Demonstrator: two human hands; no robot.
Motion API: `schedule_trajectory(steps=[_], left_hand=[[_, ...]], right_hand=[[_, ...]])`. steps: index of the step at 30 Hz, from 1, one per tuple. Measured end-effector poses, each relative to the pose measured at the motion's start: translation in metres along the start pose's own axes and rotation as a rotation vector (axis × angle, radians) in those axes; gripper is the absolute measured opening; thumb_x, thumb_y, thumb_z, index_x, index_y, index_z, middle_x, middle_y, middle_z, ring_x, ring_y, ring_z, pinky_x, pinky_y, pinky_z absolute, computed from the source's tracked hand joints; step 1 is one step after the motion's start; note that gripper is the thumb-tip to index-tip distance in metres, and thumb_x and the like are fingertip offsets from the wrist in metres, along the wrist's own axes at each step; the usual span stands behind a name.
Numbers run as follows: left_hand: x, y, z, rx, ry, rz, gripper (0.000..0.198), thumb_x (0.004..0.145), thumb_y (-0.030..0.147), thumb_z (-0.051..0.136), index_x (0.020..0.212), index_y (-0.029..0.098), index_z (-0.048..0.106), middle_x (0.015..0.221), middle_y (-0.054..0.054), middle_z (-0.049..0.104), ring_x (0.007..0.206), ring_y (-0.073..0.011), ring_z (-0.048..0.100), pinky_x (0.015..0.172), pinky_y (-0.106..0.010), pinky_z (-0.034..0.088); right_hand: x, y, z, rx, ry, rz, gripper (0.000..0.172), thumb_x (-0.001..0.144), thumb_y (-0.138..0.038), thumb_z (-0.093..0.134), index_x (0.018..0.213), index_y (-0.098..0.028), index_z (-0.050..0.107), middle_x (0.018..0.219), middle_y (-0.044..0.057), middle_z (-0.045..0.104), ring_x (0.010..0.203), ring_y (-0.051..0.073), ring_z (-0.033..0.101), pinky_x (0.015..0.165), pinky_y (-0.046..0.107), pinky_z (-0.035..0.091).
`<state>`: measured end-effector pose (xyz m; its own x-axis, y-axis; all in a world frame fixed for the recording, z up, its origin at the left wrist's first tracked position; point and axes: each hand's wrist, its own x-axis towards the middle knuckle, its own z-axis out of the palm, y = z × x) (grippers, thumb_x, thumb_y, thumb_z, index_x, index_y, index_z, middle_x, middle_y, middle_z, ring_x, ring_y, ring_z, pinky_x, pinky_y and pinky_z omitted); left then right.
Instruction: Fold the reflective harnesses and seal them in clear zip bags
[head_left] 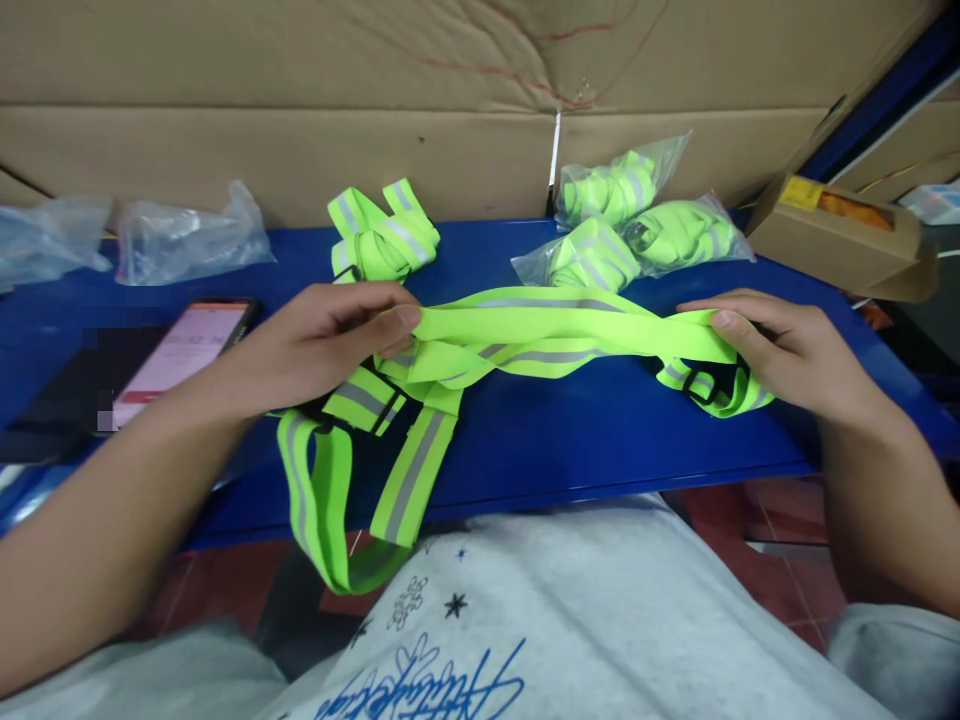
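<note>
Between my two hands stretches a neon yellow-green reflective harness (540, 325) of elastic straps with grey stripes. My left hand (345, 330) pinches its folded straps at one end, thumb on top. At the other end, my right hand (772, 340) grips the band between thumb and fingers. A black buckle (699, 385) hangs on a short loop just below the right hand. Beneath the left hand, loose straps with black sliders droop in a long loop (341, 540) past the table's front edge. Some of the fingers are hidden behind the straps.
A rolled bundle of similar straps (386, 240) lies at the back of the blue table (540, 440). Several bagged bundles (600, 255) sit right of it, near an open cardboard box (847, 240). Clear plastic bags (191, 235) and a phone (184, 350) are at left.
</note>
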<state>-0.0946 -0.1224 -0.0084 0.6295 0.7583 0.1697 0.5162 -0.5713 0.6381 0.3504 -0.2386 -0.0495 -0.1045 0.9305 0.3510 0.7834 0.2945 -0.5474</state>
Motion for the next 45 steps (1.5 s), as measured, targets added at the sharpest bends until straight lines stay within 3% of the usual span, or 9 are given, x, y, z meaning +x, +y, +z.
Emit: schedule_trajectory(steps=[9, 13, 16, 22, 26, 30, 37, 41, 45], left_hand=[[-0.005, 0.003, 0.006, -0.191, -0.011, -0.102, 0.036, 0.104, 0.045, 0.060, 0.089, 0.014, 0.067, 0.063, 0.006, 0.048, 0.057, -0.0062, 0.042, 0.051, -0.015, 0.034], [-0.005, 0.008, 0.011, -0.195, 0.008, -0.077, 0.027, 0.102, 0.041, 0.065, 0.098, 0.015, 0.067, 0.060, 0.008, 0.045, 0.051, -0.0060, 0.041, 0.046, -0.016, 0.030], [-0.008, 0.013, 0.019, -0.080, -0.098, 0.032, 0.026, 0.100, 0.038, 0.071, 0.112, 0.016, 0.071, 0.068, 0.007, 0.056, 0.049, -0.0046, 0.039, 0.044, -0.018, 0.029], [-0.014, 0.013, 0.028, 0.103, -0.091, 0.354, 0.019, 0.104, 0.029, 0.066, 0.119, 0.022, 0.075, 0.112, -0.004, 0.073, 0.089, -0.0122, 0.072, 0.079, -0.021, 0.053], [-0.013, 0.009, 0.028, 0.081, -0.133, 0.413, 0.019, 0.107, 0.020, 0.057, 0.118, 0.025, 0.071, 0.132, -0.005, 0.071, 0.117, -0.0164, 0.073, 0.096, -0.024, 0.055], [-0.014, 0.007, 0.032, 0.138, -0.201, 0.403, 0.015, 0.104, 0.032, 0.066, 0.117, 0.026, 0.066, 0.137, -0.004, 0.072, 0.130, -0.0205, 0.069, 0.110, -0.030, 0.051], [-0.019, 0.002, 0.043, 0.305, -0.157, 0.341, 0.012, 0.105, 0.035, 0.061, 0.109, 0.024, 0.060, 0.128, -0.004, 0.074, 0.091, -0.0161, 0.076, 0.078, -0.027, 0.052], [-0.016, 0.009, 0.041, 0.220, -0.140, 0.291, 0.012, 0.104, 0.032, 0.064, 0.108, 0.022, 0.059, 0.125, -0.005, 0.074, 0.086, -0.0126, 0.072, 0.068, -0.022, 0.048], [-0.015, 0.020, 0.034, 0.074, -0.159, 0.329, 0.025, 0.100, 0.024, 0.073, 0.086, 0.019, 0.053, 0.134, -0.009, 0.073, 0.107, -0.0135, 0.073, 0.080, -0.021, 0.051]], right_hand=[[-0.002, 0.001, 0.006, -0.165, 0.142, 0.161, 0.033, 0.103, -0.040, 0.061, 0.124, -0.022, 0.080, 0.096, 0.004, 0.080, 0.070, 0.013, 0.064, 0.064, 0.026, 0.044], [-0.002, 0.003, 0.009, -0.129, 0.082, 0.088, 0.039, 0.099, -0.042, 0.069, 0.133, -0.022, 0.073, 0.105, 0.006, 0.080, 0.090, 0.017, 0.074, 0.079, 0.026, 0.053], [-0.001, 0.001, 0.011, -0.168, 0.029, 0.034, 0.036, 0.101, -0.043, 0.066, 0.128, -0.022, 0.074, 0.111, 0.006, 0.080, 0.092, 0.017, 0.075, 0.081, 0.027, 0.056], [-0.002, 0.000, 0.009, -0.225, 0.001, 0.036, 0.033, 0.103, -0.045, 0.061, 0.123, -0.023, 0.077, 0.112, 0.004, 0.081, 0.089, 0.017, 0.075, 0.078, 0.027, 0.056], [-0.002, -0.001, 0.006, -0.214, -0.021, 0.035, 0.036, 0.104, -0.048, 0.060, 0.125, -0.023, 0.077, 0.114, 0.004, 0.081, 0.088, 0.018, 0.076, 0.072, 0.028, 0.054], [0.004, -0.008, 0.002, -0.196, -0.138, -0.011, 0.041, 0.107, -0.049, 0.055, 0.130, -0.022, 0.075, 0.124, 0.008, 0.079, 0.108, 0.024, 0.076, 0.092, 0.035, 0.057], [0.000, 0.001, -0.034, -0.217, -0.386, -0.036, 0.064, 0.101, -0.060, 0.062, 0.159, -0.036, 0.053, 0.160, 0.007, 0.057, 0.145, 0.029, 0.058, 0.125, 0.044, 0.045], [-0.026, 0.018, -0.046, -0.262, -0.380, 0.074, 0.091, 0.081, -0.065, 0.084, 0.161, -0.041, 0.049, 0.155, 0.009, 0.061, 0.134, 0.033, 0.067, 0.114, 0.044, 0.056], [-0.043, 0.012, -0.034, -0.303, -0.315, 0.170, 0.080, 0.086, -0.062, 0.080, 0.157, -0.037, 0.052, 0.138, 0.009, 0.072, 0.116, 0.032, 0.074, 0.102, 0.043, 0.061]])
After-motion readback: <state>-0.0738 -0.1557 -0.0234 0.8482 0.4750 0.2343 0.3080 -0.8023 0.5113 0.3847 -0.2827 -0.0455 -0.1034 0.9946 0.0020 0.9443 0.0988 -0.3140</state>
